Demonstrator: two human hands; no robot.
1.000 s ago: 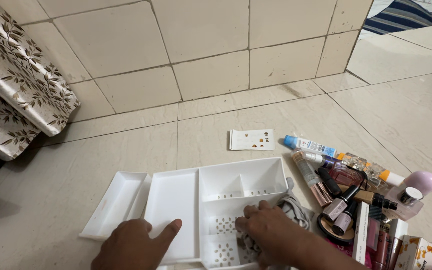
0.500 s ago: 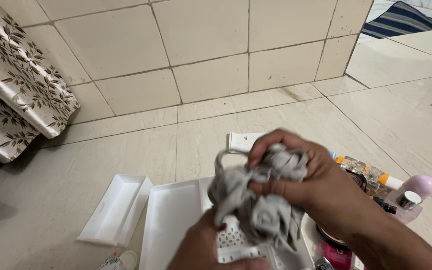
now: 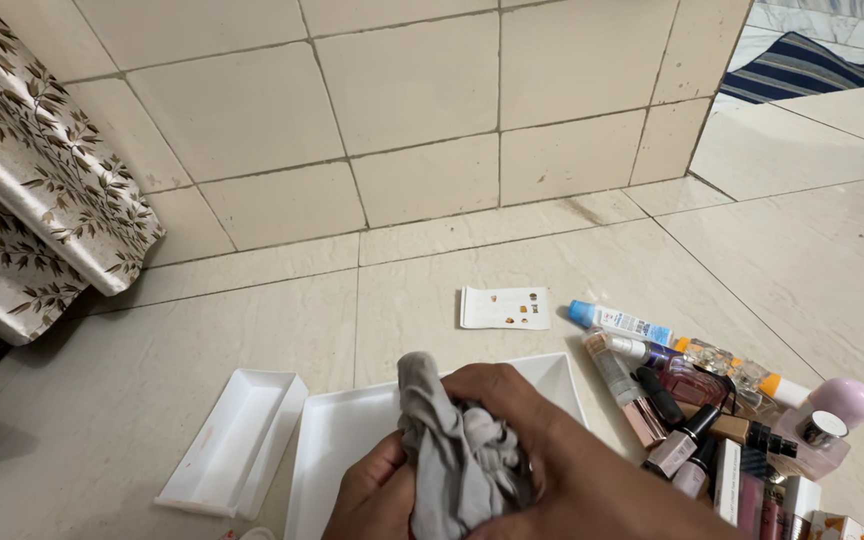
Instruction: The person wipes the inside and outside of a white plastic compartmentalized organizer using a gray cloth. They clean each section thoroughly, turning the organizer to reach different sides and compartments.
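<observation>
Both hands (image 3: 452, 480) clutch grey cloth (image 3: 447, 450) between palms.

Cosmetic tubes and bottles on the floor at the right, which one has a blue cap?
The white tube with the blue cap, lying on its side at the pile's far edge, nearest the small white card. The others show no blue cap.

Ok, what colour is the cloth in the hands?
Grey, plain; the cloth shows best in the head view, bunched between both hands.

The tiled floor (image 3: 202, 400) carries white trays (image 3: 235, 440), a card (image 3: 505, 308) and clustered cosmetics (image 3: 692, 400).
</observation>
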